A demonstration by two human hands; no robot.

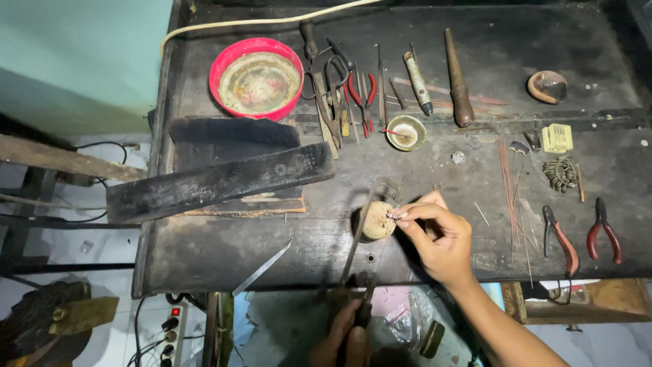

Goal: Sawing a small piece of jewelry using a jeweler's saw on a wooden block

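Right hand (441,238): grip pinches a small metal piece (393,215) against the peg (377,220) at the tabletop (224,248) front edge. Left hand (350,336): grip closed around a saw frame (360,234) handle below the edge.

We see a dark, scuffed, matt wooden tabletop (224,251), a glossy red plastic bowl (219,64) crusted with dull residue, shiny metal tweezers (262,267), and red-handled pliers (603,231) with smooth coated handles.

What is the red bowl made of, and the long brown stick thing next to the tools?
The red bowl looks like plastic: bright, smooth, even rim, with a grimy inside. The long brown tool seems to be turned wood, dark and slightly shiny, tapering toward the top.
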